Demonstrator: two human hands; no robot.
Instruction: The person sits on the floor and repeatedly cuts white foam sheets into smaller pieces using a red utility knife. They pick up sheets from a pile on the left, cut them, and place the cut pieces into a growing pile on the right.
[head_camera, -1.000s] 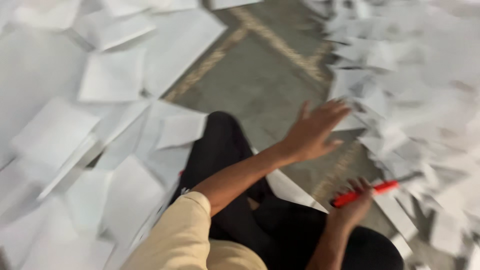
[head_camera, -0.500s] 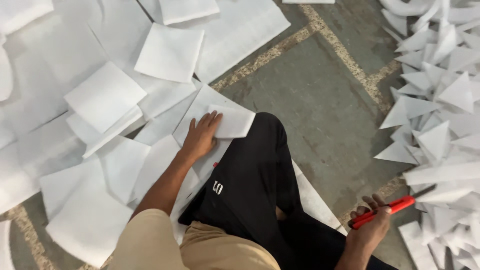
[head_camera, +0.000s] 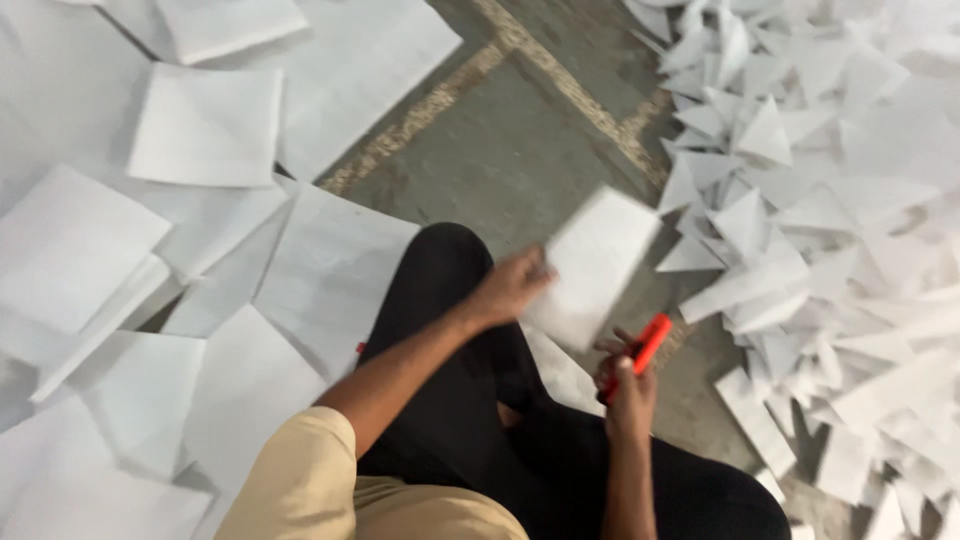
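Observation:
My left hand (head_camera: 512, 283) grips a white square sheet of paper (head_camera: 597, 265) by its left edge and holds it, blurred, above the floor in front of my knee. Just below the sheet, my right hand (head_camera: 627, 385) is closed around a red marker-like tool (head_camera: 640, 350) whose tip points up toward the sheet's lower edge. I sit on the floor with black trousers (head_camera: 460, 400) and a beige sleeve (head_camera: 300, 480) in view.
Flat white square sheets (head_camera: 205, 125) lie scattered and overlapping on the left. A heap of folded white paper triangles (head_camera: 800, 180) covers the right. A bare grey concrete floor (head_camera: 500, 150) with a pale inlaid strip lies between them.
My left hand has lifted a sheet from the left pile and swung it right, in front of me. My right hand with the red tool has moved left and up to meet it.

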